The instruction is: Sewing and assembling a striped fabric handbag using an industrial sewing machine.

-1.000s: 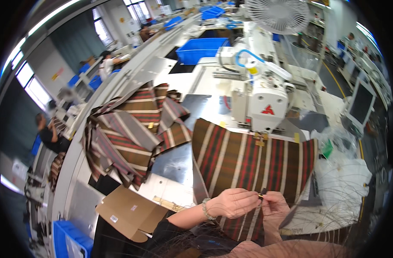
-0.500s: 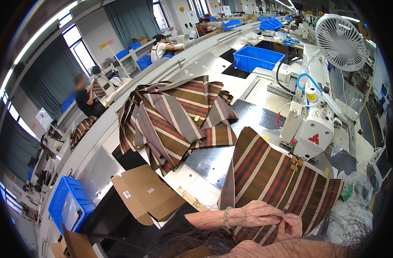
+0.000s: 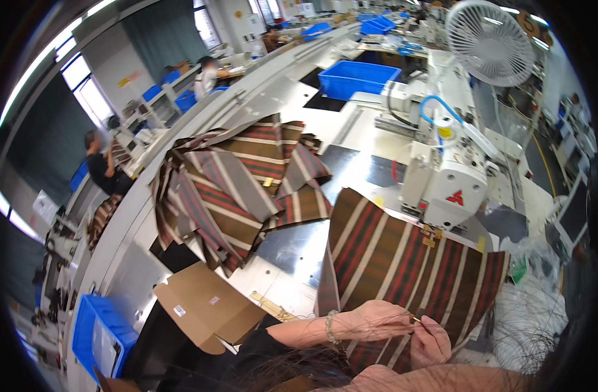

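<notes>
Both my hands meet above a striped fabric panel (image 3: 403,261) in brown, red and cream, lying from the sewing machine (image 3: 452,189) toward me. My left hand (image 3: 377,320), with a beaded bracelet (image 3: 331,326) at its wrist, has its fingers pressed together; hair strands partly cover them. My right hand (image 3: 431,343) is closed in a pinch, its fingertips close to the left ones. A tiny gold-coloured piece (image 3: 416,319) shows at the right fingertips; its kind is too small to tell. The panel's far edge lies beneath the machine's brass-coloured foot area (image 3: 431,236).
A heap of striped fabric pieces (image 3: 233,189) lies left of the panel. Nearer me are an open cardboard box (image 3: 207,304) and a blue bin (image 3: 103,336). Another blue bin (image 3: 358,80) stands behind the machine, a white fan (image 3: 490,42) at right. Other people sit at far tables.
The whole view has shifted, so the table and machine appear further left and slightly higher. My hands remain together over the panel, and the gold-coloured piece now shows between the fingertips.
</notes>
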The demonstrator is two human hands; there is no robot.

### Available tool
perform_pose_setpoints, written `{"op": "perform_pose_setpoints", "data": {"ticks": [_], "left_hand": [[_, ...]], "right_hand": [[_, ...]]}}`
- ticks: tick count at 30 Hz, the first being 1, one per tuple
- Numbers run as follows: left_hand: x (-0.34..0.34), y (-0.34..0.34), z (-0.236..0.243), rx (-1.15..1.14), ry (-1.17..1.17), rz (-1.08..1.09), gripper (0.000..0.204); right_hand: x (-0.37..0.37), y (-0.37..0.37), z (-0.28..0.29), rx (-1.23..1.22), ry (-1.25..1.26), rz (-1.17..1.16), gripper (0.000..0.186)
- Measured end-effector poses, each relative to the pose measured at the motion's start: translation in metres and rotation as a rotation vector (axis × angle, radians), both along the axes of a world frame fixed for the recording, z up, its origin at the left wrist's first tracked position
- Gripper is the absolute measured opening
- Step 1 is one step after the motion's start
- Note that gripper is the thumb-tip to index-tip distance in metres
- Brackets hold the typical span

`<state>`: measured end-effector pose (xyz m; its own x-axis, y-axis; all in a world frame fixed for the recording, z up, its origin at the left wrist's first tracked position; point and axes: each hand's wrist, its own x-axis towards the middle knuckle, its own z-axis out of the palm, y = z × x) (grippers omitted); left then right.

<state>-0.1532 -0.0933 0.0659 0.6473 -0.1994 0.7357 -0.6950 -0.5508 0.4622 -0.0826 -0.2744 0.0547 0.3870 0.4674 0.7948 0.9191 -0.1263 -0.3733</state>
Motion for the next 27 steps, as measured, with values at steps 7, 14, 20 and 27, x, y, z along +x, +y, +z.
{"op": "perform_pose_setpoints", "data": {"ticks": [7, 14, 20, 27], "left_hand": [[0.006, 0.006, -0.010, 0.136, -0.063, 0.058, 0.027], [0.014, 0.007, -0.007, -0.050, 0.118, 0.170, 0.038], [0.022, 0.007, -0.001, -0.122, 0.267, 0.107, 0.031], [0.028, 0.014, -0.006, -0.757, 0.690, -0.041, 0.020]], "right_hand": [[0.020, -0.004, -0.009, -0.049, -0.038, 0.196, 0.022], [0.029, 0.001, -0.001, -0.124, 0.074, 0.178, 0.022], [0.031, 0.006, -0.007, -0.014, 0.141, 0.175, 0.018], [0.035, 0.010, -0.006, 0.003, 0.125, 0.231, 0.018]]}}
